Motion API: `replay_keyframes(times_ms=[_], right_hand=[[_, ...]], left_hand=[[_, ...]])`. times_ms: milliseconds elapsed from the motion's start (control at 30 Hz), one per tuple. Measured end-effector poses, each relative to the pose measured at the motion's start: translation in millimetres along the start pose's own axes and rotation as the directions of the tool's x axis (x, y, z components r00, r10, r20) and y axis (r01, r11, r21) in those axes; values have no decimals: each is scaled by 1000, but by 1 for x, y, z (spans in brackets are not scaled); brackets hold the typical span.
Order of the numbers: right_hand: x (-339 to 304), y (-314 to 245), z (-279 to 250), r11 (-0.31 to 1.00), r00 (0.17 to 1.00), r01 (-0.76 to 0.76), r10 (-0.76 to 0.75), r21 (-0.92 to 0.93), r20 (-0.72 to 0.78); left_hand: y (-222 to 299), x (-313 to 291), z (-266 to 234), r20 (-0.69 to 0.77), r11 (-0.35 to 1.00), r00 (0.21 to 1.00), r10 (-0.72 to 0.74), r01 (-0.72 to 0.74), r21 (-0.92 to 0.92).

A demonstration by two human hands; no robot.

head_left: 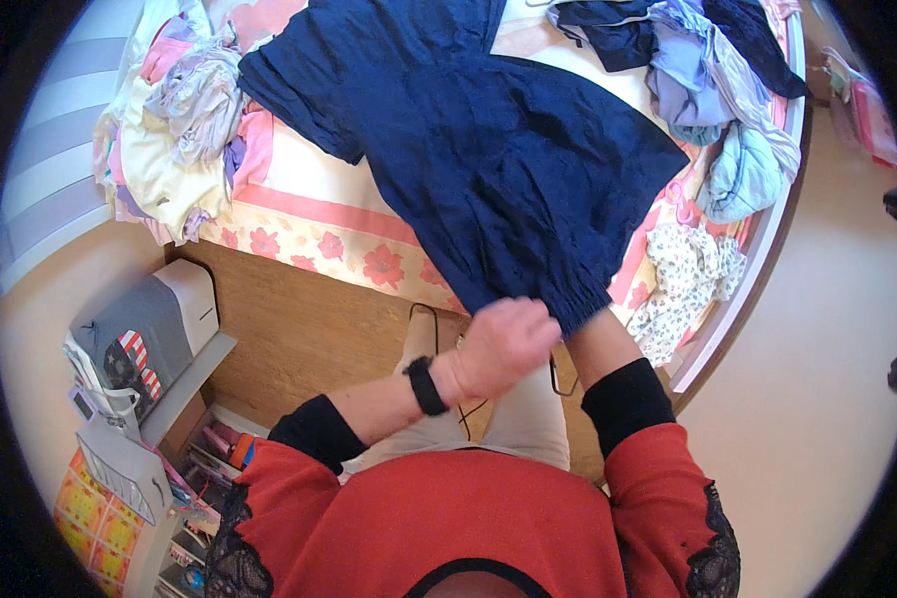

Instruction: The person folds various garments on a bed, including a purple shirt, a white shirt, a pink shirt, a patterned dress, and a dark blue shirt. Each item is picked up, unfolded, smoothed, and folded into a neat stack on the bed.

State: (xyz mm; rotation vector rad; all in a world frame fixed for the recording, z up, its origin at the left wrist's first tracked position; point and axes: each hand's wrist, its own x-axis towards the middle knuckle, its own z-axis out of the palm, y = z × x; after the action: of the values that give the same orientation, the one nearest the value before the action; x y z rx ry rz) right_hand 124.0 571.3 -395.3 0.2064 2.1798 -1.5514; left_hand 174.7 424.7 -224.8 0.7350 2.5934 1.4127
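Observation:
A large navy blue garment [508, 149] lies spread over the bed, its near end hanging past the bed's front edge toward me. That end has a gathered, elastic-looking edge. My right forearm goes into the garment there, so the right hand is hidden inside the cloth. Beside that opening, my left hand [508, 344] is closed with curled fingers at the garment's edge. A black band [426, 387] circles the left wrist.
On the bed [314, 184], a pile of light clothes [174, 130] lies at the left. Lilac and dark clothes [698, 90], a mint bundle [743, 174] and a white patterned cloth [683, 284] lie along the right. A grey boxy item [154, 329] stands at the left.

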Motion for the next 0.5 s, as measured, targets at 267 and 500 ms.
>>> replay_keyframes(times_ms=[267,500], right_hand=[[-22,-25,-55,829,975,-153,215,537,-53],[-16,-33,-63,784,973,-119,215,609,-87]], left_hand=[[-9,-38,6,227,893,974,-24,123,-432],[-147,55,-97,-403,905,832,-382,249,-344]])
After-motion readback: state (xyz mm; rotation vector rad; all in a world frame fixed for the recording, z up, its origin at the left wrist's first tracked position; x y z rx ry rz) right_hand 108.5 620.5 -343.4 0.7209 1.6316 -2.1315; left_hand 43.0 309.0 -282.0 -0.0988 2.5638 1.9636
